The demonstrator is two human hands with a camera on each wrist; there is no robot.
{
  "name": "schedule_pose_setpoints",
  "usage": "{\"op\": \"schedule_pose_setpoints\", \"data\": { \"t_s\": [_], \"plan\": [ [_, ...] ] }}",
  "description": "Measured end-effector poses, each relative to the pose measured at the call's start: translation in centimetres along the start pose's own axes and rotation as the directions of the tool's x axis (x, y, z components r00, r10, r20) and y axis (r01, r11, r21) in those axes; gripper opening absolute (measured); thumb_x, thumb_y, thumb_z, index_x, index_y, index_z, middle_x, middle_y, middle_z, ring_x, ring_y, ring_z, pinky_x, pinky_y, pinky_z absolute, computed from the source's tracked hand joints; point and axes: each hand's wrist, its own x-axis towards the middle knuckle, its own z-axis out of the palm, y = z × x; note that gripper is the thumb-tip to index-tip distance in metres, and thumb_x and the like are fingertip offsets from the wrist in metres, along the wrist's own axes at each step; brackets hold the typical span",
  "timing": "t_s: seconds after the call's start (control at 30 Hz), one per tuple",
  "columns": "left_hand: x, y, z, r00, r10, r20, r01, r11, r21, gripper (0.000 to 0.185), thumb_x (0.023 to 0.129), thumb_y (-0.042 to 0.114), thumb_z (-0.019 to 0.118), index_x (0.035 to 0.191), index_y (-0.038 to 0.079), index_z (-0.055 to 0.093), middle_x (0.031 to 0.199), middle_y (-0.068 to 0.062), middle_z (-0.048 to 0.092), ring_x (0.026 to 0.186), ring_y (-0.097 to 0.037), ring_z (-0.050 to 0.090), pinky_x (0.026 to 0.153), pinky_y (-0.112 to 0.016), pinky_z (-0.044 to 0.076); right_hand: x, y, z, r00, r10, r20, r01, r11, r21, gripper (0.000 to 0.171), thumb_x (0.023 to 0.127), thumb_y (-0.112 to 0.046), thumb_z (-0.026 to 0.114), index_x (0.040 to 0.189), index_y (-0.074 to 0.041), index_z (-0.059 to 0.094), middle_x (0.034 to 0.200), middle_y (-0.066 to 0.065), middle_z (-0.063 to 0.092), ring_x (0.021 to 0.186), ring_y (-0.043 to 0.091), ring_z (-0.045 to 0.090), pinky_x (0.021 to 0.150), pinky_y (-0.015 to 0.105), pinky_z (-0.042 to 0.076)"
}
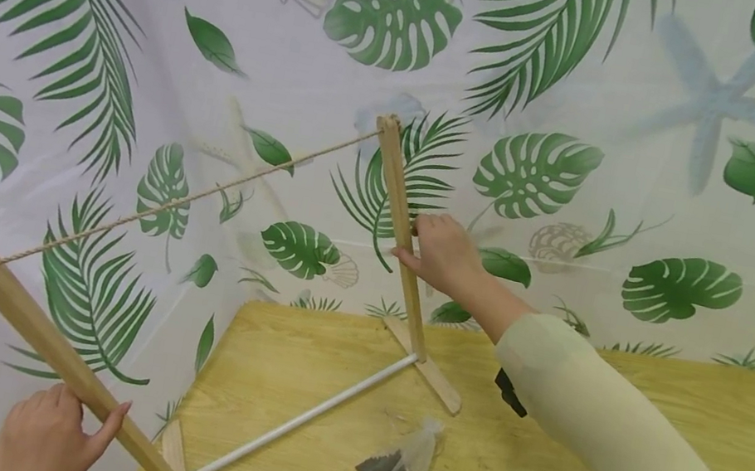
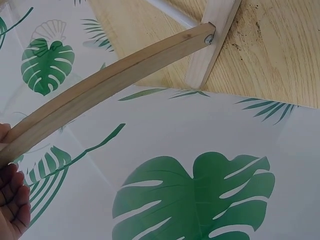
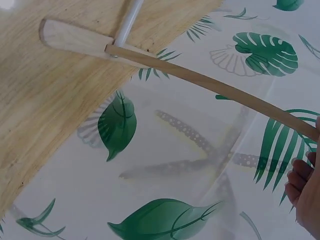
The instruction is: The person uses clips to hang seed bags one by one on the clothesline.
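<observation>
Nearest, the left hand (image 1: 50, 435) closes its grip round the near pale wooden upright (image 1: 60, 361) at the tabletop's (image 1: 695, 409) corner; the right hand (image 1: 442, 257) seemingly clasps the far upright (image 1: 400, 214), keeping the twine (image 1: 187, 195) taut.

Rope (image 1: 186, 200) bars gap between posts (image 1: 401, 223); tabletop (image 1: 695, 409) free.

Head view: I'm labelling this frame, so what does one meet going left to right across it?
Left hand gripping the near wooden upright → white crossbar rod → far wooden upright → right hand → cream sleeve.
</observation>
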Motion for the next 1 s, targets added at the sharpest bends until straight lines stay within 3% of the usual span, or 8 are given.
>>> {"op": "schedule_pose_setpoints", "data": {
  "t_s": [0.2, 0.4, 0.63, 1.0],
  "plan": [
    [0.0, 0.0, -0.5, 0.999, -0.029, 0.036, 0.029, 1.000, -0.002, 0.080, 0.090, 0.071, 0.019, 0.050, 0.005, 0.037, 0.043, -0.003, 0.028, 0.034, -0.022, 0.031, 0.034, -0.033, 0.024, 0.3, -0.4, 0.1, 0.991, -0.129, -0.031, 0.126, 0.988, -0.089, 0.033, 0.091, -0.033, 0.064, 0.089, -0.001, 0.057, 0.075, 0.010, 0.058, 0.073, 0.027, 0.057, 0.067, 0.035, 0.049],
    [0.6, 0.1, -0.8, 0.996, -0.013, 0.092, 0.014, 1.000, -0.009, 0.080, 0.091, 0.069, 0.018, 0.050, 0.003, 0.039, 0.044, -0.002, 0.028, 0.035, -0.022, 0.032, 0.035, -0.035, 0.026, 0.3, -0.4, -0.2, 0.994, -0.104, -0.042, 0.103, 0.995, -0.013, 0.029, 0.091, -0.025, 0.065, 0.090, 0.002, 0.056, 0.076, 0.012, 0.058, 0.076, 0.029, 0.056, 0.070, 0.037, 0.048],
    [1.5, 0.2, -0.8, 0.998, 0.032, 0.047, -0.030, 0.999, -0.044, 0.074, 0.095, 0.064, 0.020, 0.053, 0.005, 0.036, 0.046, 0.000, 0.024, 0.038, -0.016, 0.025, 0.037, -0.031, 0.022, -0.1, 0.3, -1.0, 0.981, -0.151, -0.125, 0.152, 0.988, 0.005, 0.028, 0.088, -0.021, 0.068, 0.087, 0.005, 0.056, 0.075, 0.015, 0.058, 0.076, 0.032, 0.057, 0.072, 0.041, 0.047],
    [4.2, 1.5, 0.6, 0.995, 0.093, -0.041, -0.098, 0.987, -0.126, 0.062, 0.095, 0.053, 0.032, 0.060, 0.003, 0.044, 0.050, -0.006, 0.039, 0.040, -0.025, 0.037, 0.037, -0.036, 0.028, -2.6, 3.0, -3.2, 0.982, -0.096, -0.160, 0.104, 0.994, 0.045, 0.022, 0.086, -0.013, 0.068, 0.085, 0.006, 0.057, 0.078, 0.018, 0.060, 0.075, 0.033, 0.058, 0.068, 0.040, 0.050]
  ]
}}
